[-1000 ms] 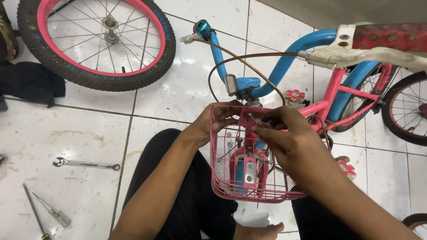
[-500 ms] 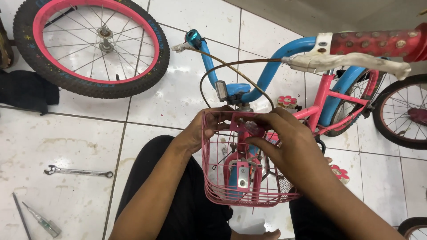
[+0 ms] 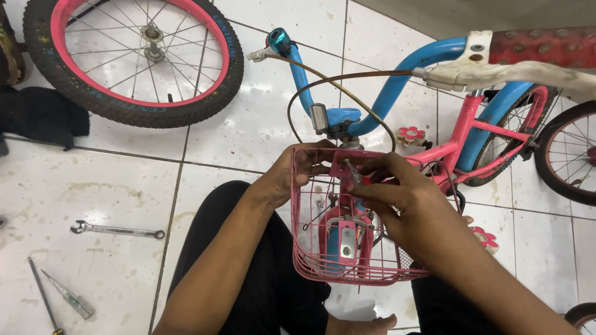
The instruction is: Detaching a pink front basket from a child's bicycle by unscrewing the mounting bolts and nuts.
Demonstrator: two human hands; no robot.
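Half done at best, by the look of it: pink wire basket (image 3: 347, 248) sitting at the blue handlebar stem (image 3: 338, 121), not visibly fastened yet. Left hand (image 3: 292, 177) wrapped around the basket's back rim, right hand (image 3: 397, 198) pinching a small screwdriver (image 3: 355, 174) against the mounting plate. Front wheel (image 3: 133, 59) off, lying toward the floor's far-left corner; spanner (image 3: 118, 231) and screwdrivers (image 3: 59, 298) loose by the left edge.

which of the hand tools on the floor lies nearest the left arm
The silver wrench, lying alone on the tile beside the left forearm; the two screwdrivers lie farther away by the bottom left corner.
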